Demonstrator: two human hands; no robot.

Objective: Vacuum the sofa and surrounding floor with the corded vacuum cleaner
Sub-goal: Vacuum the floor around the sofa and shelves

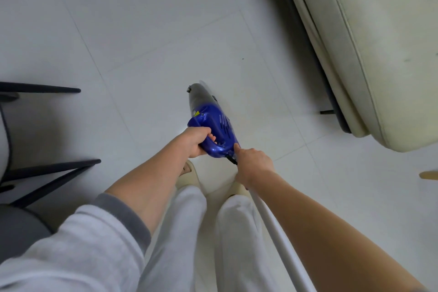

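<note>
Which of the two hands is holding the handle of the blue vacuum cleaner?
The left hand: its fingers curl round the handle of the vacuum cleaner. The right hand holds the cord behind it.

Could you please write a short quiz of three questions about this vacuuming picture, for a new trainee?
1. True or false: the left hand grips the handle of the blue vacuum cleaner.
2. Where is the sofa in the head view? A) upper right B) lower left C) behind the person's legs
3. Fill in: the right hand holds the ____ just behind the vacuum cleaner's rear end.

Key
1. True
2. A
3. Cord; it is white and runs back along the person's right leg.
</note>
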